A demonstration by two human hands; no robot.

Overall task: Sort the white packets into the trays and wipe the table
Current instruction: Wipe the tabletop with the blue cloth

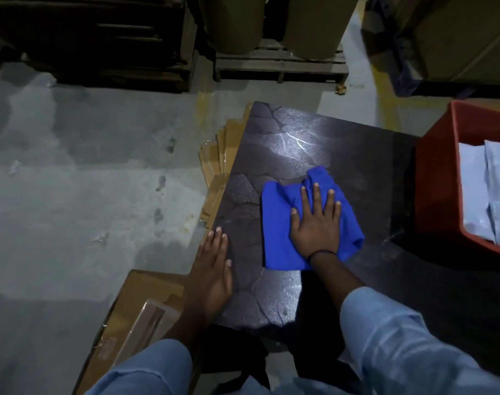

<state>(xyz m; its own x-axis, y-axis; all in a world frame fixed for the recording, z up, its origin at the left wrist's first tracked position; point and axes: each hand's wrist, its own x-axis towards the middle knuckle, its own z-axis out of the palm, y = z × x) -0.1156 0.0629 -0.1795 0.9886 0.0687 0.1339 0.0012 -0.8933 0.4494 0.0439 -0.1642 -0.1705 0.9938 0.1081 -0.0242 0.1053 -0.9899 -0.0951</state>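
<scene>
We find no legible text, label, brand, number or sign anywhere in the head view. The white packets (491, 189) to the right of the cloth-pressing hand show plain faces, and the red tray (436, 195) holding them bears no marking that we can read. The cardboard boxes (135, 315) left of the other hand carry tape and film, but any print there is too dim to resolve. The yellow floor line (385, 101) beyond the hands is a plain painted stripe without characters.
</scene>
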